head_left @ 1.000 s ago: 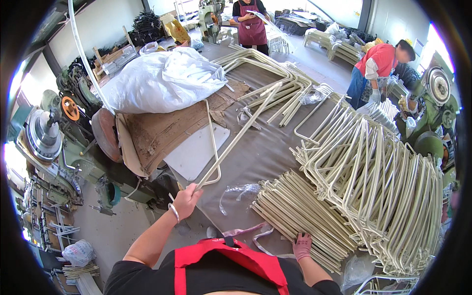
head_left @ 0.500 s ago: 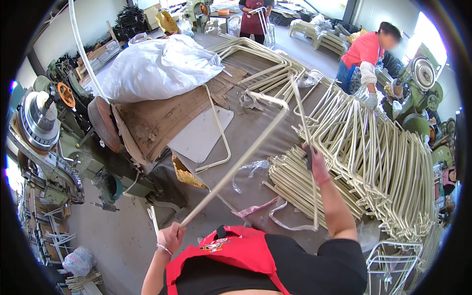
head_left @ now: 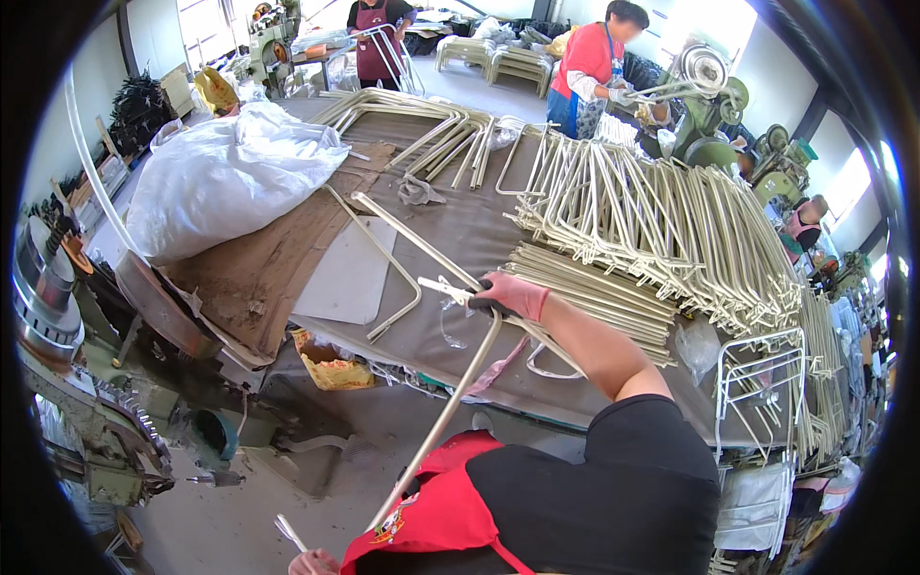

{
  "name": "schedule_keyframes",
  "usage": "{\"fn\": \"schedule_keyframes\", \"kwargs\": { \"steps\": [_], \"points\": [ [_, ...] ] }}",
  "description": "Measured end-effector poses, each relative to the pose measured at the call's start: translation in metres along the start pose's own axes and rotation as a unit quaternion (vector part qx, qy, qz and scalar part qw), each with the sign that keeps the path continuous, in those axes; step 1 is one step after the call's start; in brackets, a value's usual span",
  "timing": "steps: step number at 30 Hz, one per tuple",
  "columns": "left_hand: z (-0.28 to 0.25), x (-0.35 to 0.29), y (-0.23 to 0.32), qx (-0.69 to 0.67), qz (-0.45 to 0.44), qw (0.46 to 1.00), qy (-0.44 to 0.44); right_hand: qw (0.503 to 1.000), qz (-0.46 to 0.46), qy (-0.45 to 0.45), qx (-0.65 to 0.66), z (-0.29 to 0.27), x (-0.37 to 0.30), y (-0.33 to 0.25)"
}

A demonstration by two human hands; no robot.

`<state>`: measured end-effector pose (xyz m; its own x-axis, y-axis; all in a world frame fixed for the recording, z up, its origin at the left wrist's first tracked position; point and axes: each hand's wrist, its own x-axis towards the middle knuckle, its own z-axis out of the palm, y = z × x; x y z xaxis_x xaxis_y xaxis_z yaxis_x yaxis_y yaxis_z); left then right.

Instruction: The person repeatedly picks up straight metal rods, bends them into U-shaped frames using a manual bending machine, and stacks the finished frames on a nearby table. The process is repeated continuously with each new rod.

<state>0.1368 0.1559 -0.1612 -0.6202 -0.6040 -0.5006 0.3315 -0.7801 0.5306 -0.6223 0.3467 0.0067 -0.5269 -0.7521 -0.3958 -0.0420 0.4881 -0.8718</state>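
Observation:
My right hand (head_left: 513,295), in a pink glove with dark fingers, grips pale bent metal tubes over the table. One tube (head_left: 412,235) slants from the upper left through the hand; a short flattened end sticks out beside the fingers. Another long tube (head_left: 436,431) runs down from the hand toward my body, where the red apron covers its lower part. My left hand (head_left: 314,563), bare, shows only partly at the lower edge, closed round the tube's low end, a split tip standing out above it. A single bent tube (head_left: 398,268) lies left of my right hand on a white board (head_left: 350,278).
Stacked straight tubes (head_left: 594,297) and a big heap of bent tubes (head_left: 661,216) cover the table's right. A white sack (head_left: 235,177) lies on cardboard at left, by machines (head_left: 48,297). Two co-workers (head_left: 586,72) (head_left: 376,43) stand beyond the table.
My right hand has come left and toward me, bringing its tube against the other one. My left hand has dropped to the lower edge. The view has turned right; the co-worker in red has straightened up.

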Motion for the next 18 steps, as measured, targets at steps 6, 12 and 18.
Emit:
{"fn": "schedule_keyframes", "kwargs": {
  "steps": [6,12,18],
  "points": [
    [-0.012,-0.021,-0.042,0.008,0.039,0.907,0.42,0.998,0.021,-0.061,-0.015,0.07,0.013,0.003],
    [-0.008,-0.053,0.069,0.088,0.088,0.898,0.422,0.992,-0.127,-0.006,-0.025,0.178,0.099,-0.027],
    [-0.032,-0.027,0.202,0.122,0.162,0.892,0.405,0.989,-0.136,-0.051,-0.002,0.227,0.167,-0.122]
  ]
}}
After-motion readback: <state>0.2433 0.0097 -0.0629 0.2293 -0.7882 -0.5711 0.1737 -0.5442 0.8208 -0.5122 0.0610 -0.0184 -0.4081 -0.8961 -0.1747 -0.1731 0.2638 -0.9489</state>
